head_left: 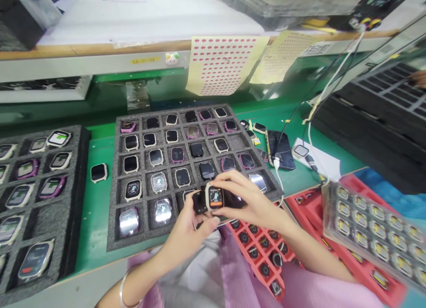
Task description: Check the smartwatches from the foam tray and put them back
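Both my hands meet over the front edge of a grey foam tray (116, 179) full of smartwatch bodies. My right hand (253, 199) pinches a beige-cased watch body (214, 198) with a lit screen, fingers curled around it. My left hand (188, 223) is closed on a black watch body (199, 203) right beside it. The two watch bodies touch side by side. A silver bangle (124, 292) sits on my left wrist.
A second foam tray (71, 197) of watches lies at the left, with one loose watch (99, 172) between the trays. Red trays (304, 206) of small parts sit at the right under a clear blister tray (372, 223). A phone (282, 148), cables and sticker sheets (221, 64) are behind.
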Action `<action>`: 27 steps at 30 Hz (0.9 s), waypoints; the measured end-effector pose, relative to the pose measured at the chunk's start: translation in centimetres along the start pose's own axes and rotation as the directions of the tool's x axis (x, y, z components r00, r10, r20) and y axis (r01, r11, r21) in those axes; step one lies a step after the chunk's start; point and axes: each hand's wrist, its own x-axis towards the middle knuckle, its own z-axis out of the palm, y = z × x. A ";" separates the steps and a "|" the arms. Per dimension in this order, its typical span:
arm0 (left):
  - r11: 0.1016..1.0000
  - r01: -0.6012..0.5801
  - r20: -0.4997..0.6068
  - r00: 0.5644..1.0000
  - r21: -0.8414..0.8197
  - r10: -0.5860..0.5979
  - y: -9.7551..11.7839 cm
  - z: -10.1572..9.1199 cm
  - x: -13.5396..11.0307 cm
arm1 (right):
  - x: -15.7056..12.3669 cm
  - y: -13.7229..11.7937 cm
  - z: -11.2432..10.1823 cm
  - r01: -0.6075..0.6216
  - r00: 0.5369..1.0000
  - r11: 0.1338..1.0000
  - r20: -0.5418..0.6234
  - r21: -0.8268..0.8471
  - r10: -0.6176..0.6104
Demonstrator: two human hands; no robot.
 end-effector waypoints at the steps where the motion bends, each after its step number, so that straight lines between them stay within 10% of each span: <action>1: 1.000 -0.019 -0.043 0.999 -0.003 0.019 0.1 0.1 0.0 | -0.1 0.2 -0.2 -0.022 1.000 0.999 0.012 -0.041 0.023; 6: 0.999 -0.022 -0.180 0.983 0.046 0.030 0.5 0.6 -0.3 | -1.0 0.2 -1.7 -0.006 0.971 0.947 0.225 -0.320 0.082; 17: 0.999 -0.022 0.026 0.999 0.048 0.021 -0.9 3.8 1.1 | -2.6 0.4 -4.0 -0.047 0.901 0.809 0.325 -0.586 0.288; 27: 0.999 0.013 -0.017 1.000 -0.042 -0.014 -1.5 4.0 1.8 | -4.3 0.0 -5.4 -0.058 0.996 0.978 0.058 -0.201 0.071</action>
